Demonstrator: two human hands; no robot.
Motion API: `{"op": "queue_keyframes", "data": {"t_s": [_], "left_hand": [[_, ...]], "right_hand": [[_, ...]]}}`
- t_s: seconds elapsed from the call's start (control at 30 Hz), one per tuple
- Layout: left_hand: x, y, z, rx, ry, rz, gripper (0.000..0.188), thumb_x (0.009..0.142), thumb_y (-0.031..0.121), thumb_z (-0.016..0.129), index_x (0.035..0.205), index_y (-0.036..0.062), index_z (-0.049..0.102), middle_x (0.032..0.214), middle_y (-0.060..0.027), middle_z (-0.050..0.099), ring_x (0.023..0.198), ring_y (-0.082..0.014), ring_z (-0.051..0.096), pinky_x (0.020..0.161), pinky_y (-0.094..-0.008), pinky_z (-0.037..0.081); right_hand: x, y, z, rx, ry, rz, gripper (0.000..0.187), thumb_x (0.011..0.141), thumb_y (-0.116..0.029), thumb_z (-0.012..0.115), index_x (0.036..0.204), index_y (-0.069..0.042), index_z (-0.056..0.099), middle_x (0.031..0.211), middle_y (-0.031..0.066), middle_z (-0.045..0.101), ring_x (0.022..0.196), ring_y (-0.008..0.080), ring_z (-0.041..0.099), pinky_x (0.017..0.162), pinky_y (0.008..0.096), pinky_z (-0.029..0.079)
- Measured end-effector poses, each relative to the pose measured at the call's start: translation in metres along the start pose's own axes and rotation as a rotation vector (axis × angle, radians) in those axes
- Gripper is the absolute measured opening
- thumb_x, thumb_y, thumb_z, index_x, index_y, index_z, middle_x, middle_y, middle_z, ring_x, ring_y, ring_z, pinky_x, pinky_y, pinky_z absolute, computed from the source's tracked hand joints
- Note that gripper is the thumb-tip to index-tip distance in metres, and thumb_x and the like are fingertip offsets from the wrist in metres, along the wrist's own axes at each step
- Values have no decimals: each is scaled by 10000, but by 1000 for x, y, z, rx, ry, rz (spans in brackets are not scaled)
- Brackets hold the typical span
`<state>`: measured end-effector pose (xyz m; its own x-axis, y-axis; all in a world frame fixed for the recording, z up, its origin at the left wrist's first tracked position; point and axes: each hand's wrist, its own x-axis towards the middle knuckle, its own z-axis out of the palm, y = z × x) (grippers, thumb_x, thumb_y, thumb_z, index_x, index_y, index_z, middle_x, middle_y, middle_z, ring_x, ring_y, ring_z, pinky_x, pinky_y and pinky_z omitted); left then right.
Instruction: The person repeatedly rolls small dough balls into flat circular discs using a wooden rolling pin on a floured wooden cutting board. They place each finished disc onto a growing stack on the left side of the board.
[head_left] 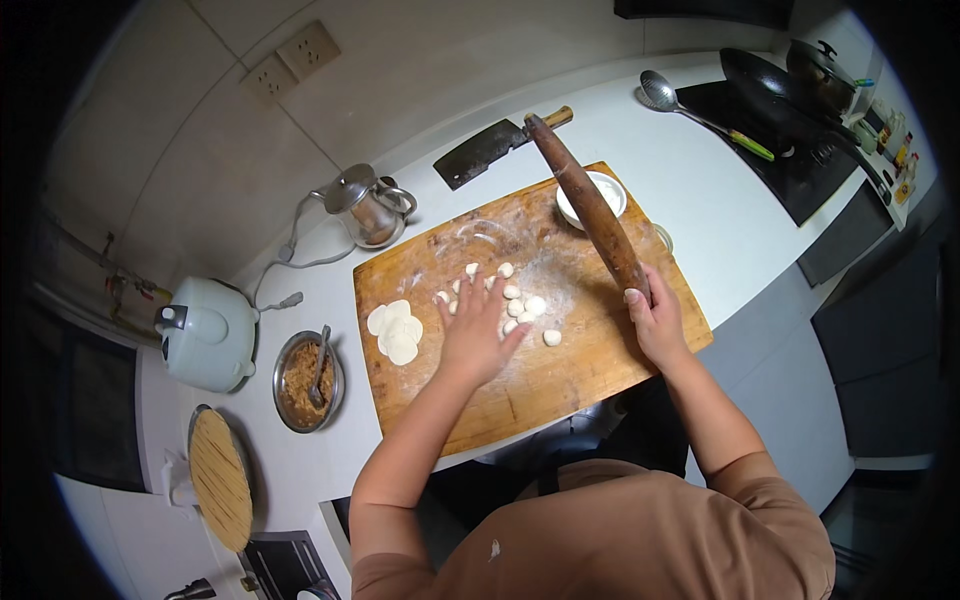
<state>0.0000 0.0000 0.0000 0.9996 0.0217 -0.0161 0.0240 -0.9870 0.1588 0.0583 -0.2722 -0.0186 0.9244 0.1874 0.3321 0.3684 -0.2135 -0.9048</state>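
Far left bench: 1 round bamboo mat, 1 white cooker, 1 steel bowl of filling w/ spoon in it, 1 kettle.
Board, left part: wooden board; stack of flat round wrappers, approx 4, overlapping, exact no. unclear.
Left hand: palm down, fingers spread flat, pressing on dough pieces; not gripping.
Dough pieces: approx 10 small lumps visible mid-board, some hidden under hand.
Right hand: fingers clenched round lower end of rolling pin; pin tilted, top end up.
Rear: 1 cleaver, 1 white bowl, 1 ladle.
Progress (judged): early; few wrappers rolled, most lumps left.
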Motion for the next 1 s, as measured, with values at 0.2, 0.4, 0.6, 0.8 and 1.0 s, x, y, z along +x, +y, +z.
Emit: {"op": "queue_keyframes", "data": {"t_s": [0.2,0.4,0.6,0.8,1.0], "left_hand": [[20,9,3,102,30,97,575,995,414,528,1526,236,395,1626,-131,258,1511,-357,201,1197,-614,123],[47,-21,-13,151,135,78,522,1016,354,510,1504,186,432,1624,-99,286,1516,-274,226,1226,-563,105],[-1,50,-8,3,-121,426,593,1021,331,482,1532,62,345,1635,-86,270,1531,-260,184,1253,-462,112],[-8,34,-5,47,-265,520,572,1014,241,484,1544,88,333,1644,-78,252,1535,-258,175,1255,-477,93],[2,-25,-8,361,35,194,589,990,183,509,1539,71,327,1639,-116,251,1523,-290,213,1245,-514,102]], "right_hand": [[-1,-4,-2,-28,-11,-26,420,1001,-298,594,1293,-1,538,1101,88,622,1013,182,574,915,315,453],[0,-6,1,-48,-6,-36,390,979,-225,610,1292,-3,539,1140,132,642,1062,243,606,935,340,463],[0,-3,1,-58,16,-46,382,946,-157,632,1292,-17,548,1137,181,673,1064,315,655,913,366,492],[0,-4,1,-81,17,-64,392,944,-167,634,1296,-18,544,1142,187,670,1068,322,654,916,371,493],[-1,-3,2,-29,3,-2,394,948,-189,642,1294,-24,548,1135,185,671,1066,326,654,916,372,492]]}}
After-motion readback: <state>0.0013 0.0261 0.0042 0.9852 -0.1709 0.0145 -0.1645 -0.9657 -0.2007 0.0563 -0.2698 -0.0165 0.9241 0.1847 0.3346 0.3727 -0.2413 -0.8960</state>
